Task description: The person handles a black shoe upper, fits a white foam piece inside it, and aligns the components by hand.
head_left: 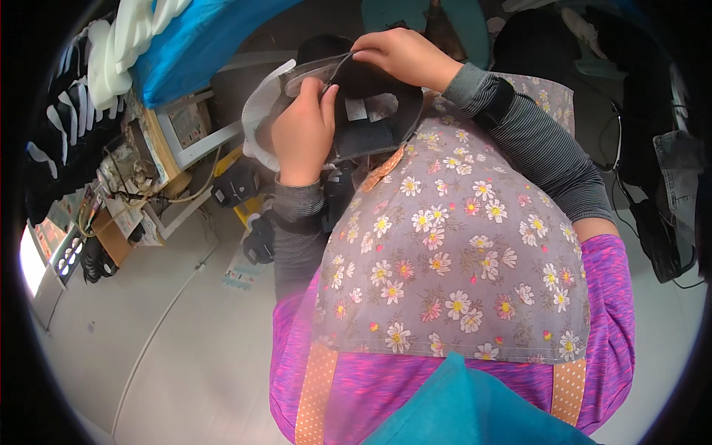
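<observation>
One flowered cloth apron (452, 252) covers the wearer's front, probably shielding the purple clothes (608, 319). Just beyond the apron, the left hand (304, 137) and right hand (409, 61) each have a thumb-and-finger grip clamped on the edge of what looks like a dark, bowl-shaped cap (363, 139), apparently holding it taut. Pale tags (356, 110) show inside. Farther out, left of the apron, bulges a shiny blue sheet (196, 52).

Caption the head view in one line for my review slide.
Left hand and right hand pinch a curved dark fabric piece beyond a grey flower-printed cloth apron.
</observation>
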Demonstrator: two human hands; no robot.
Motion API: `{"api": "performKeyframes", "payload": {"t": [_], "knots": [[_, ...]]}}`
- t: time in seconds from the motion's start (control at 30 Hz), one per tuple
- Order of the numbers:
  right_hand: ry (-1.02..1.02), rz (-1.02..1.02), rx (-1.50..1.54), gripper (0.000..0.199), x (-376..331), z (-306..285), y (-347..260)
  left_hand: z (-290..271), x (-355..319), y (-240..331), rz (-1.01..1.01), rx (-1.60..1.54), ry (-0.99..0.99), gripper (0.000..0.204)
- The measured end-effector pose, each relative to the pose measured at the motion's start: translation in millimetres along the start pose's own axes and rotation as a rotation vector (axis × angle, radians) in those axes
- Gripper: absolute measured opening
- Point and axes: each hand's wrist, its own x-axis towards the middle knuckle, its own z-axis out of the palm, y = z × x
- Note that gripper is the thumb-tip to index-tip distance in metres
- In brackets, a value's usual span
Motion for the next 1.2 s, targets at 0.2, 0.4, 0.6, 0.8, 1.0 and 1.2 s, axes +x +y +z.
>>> {"api": "performKeyframes", "payload": {"t": [0.2,0.4,0.6,0.8,1.0,1.2], "knots": [[-0.023,-0.015,-0.016,0.024,1.5,-1.1,-2.8,2.5,3.1,-5.1,-0.07,0.163,0.079,0.022],[-0.111,-0.122,-0.102,0.028,5.1,-5.7,-4.7,5.8,13.7,-12.7,-0.002,0.195,0.142,0.021],[-0.214,-0.133,-0.086,0.048,6.7,-6.0,-6.5,7.7,17.8,-15.0,0.025,0.207,0.16,0.018],[-0.261,-0.091,-0.117,0.036,5.5,-7.9,-8.3,8.4,20.9,-15.8,0.03,0.113,0.233,0.021],[-0.094,-0.054,-0.086,0.031,-0.2,1.7,-1.0,6.9,19.9,-21.5,0.078,-0.046,0.188,0.025],[-0.104,-0.095,-0.091,0.029,-0.6,-0.7,-1.8,4.7,24.3,-20.9,0.047,0.116,0.159,0.024]]}}
